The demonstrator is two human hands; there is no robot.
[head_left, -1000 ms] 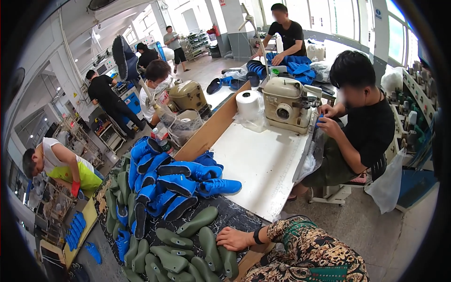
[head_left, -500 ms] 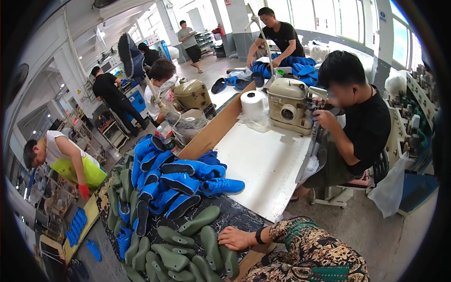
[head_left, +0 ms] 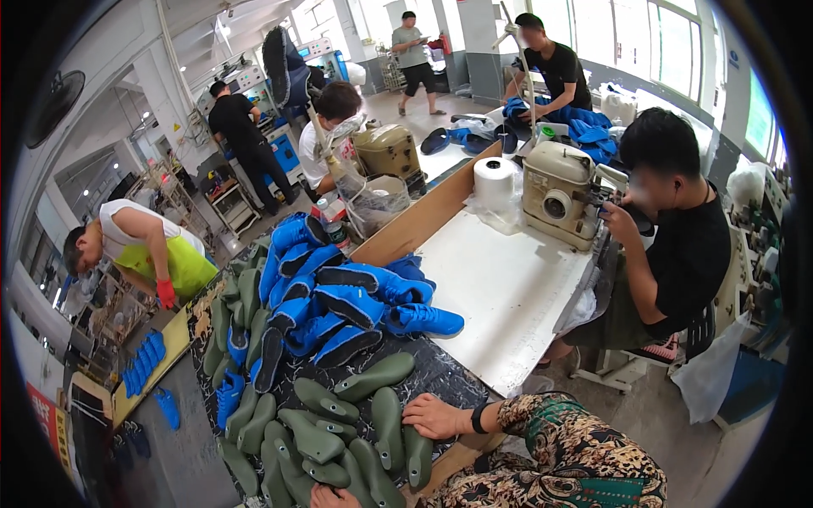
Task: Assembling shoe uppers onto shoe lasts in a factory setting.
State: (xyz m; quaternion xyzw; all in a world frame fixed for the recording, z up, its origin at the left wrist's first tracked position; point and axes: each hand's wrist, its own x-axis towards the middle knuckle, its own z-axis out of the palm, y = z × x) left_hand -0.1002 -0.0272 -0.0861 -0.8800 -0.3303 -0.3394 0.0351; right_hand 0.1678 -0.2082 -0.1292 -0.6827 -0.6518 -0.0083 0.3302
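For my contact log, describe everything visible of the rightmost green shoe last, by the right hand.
The green shoe last is dark olive and smooth, apparently hard plastic. It lies lengthwise away from the wearer on the black-patterned table. A small pale-rimmed round mark, perhaps a hole, shows near its closer end. The right hand covers its far end, seemingly resting on it; any grip cannot be told. A neighbouring last lies close on its left.

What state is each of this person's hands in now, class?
Left hand: cut off at lower edge; grip cannot be told.
Right hand: open, resting on a green shoe last.
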